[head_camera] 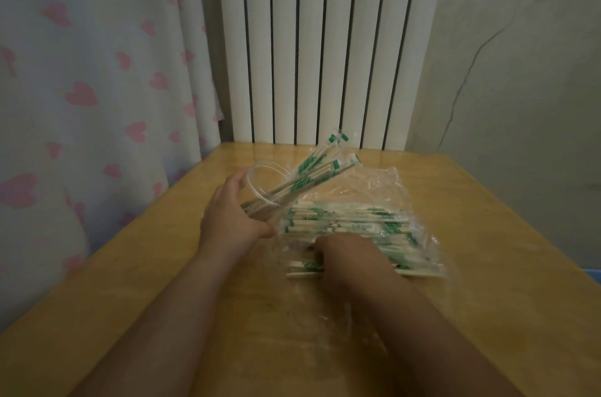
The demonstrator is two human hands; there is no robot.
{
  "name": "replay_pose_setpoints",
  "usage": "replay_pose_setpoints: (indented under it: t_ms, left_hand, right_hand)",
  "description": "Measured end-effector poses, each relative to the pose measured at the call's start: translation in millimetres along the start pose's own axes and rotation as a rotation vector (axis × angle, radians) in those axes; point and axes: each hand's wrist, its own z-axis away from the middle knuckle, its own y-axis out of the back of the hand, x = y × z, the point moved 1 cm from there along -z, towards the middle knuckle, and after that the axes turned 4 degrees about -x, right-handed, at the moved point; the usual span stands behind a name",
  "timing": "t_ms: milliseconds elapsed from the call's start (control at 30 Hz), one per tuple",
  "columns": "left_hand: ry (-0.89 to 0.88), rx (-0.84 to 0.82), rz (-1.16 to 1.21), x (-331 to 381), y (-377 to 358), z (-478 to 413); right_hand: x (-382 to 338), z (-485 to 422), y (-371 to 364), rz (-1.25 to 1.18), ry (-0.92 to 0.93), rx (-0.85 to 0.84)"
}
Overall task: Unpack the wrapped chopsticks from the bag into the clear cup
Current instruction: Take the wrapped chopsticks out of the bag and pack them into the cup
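Backdrop, largest first: a curtain (97,71) printed with pink hearts at left and a white ribbed radiator (325,39) behind. Bench (162,283): wooden, yellowish, carrying all the working items. Bag (374,182): clear crinkled plastic, laid flat on the bench right of centre, its film spreading towards the viewer. Wrapped chopsticks (351,218): a flat pile in white-and-green sleeves is kept inside the bag, long axis running left to right across the bench. A smaller lot (312,175) is already stood in the cup, fanning up and away to the right. Clear cup (260,188): tilted, with its mouth turned up and rightward over the pile's left ends and its base low on the left. It is held just beside the bag. Left hand (231,211): grip wrapped round the cup's lower wall, thumb at the near side, fingers at the far side. Right hand (351,250): laid on the near edge of the pile within the bag, knuckles up, fingertips bent down among the sleeves. Whether this grip is pinched on a pair cannot be told, as the fingertips are hidden. Governing relation: the pile lies crosswise, while the cup's axis slants up and right. The right hand is the nearer to the pile, and the cup mouth lies up and to its left — any pair lifted is judged to need turning end-on before it can be slid in.
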Motion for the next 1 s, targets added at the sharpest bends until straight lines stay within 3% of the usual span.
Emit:
replay_pose_setpoints:
  t_ms: [233, 333, 533, 667, 767, 867, 1000]
  left_hand:
    - [-0.007, -0.004, -0.002, -0.3, -0.1, -0.7]
    - [-0.002, -0.002, 0.007, -1.1, -0.2, -1.1]
    - [0.006, 0.004, 0.022, -2.5, -1.3, -1.6]
    - [0.005, 0.001, 0.032, -1.4, -1.3, -1.8]
    - [0.004, 0.002, 0.025, -1.4, -0.9, -1.9]
    - [0.000, -0.001, 0.018, -1.1, -1.0, -1.3]
    - [-0.005, 0.002, 0.012, 0.5, -1.3, -0.8]
  right_hand:
    - [0.2, 5.4, 4.9, 0.088, 0.003, -0.010]
    - [-1.0, 13.4, 15.5, 0.070, 0.016, 0.072]
    - [-4.5, 34.8, 43.0, -0.050, 0.251, 0.410]
    - [2.3, 38.6, 43.2, -0.398, 0.303, 0.716]
    - [8.0, 37.5, 46.3, -0.687, 0.210, 0.918]
    - [10.0, 32.9, 45.5, -0.739, 0.041, 0.825]
    - [10.2, 28.9, 39.5, -0.465, -0.138, 0.531]
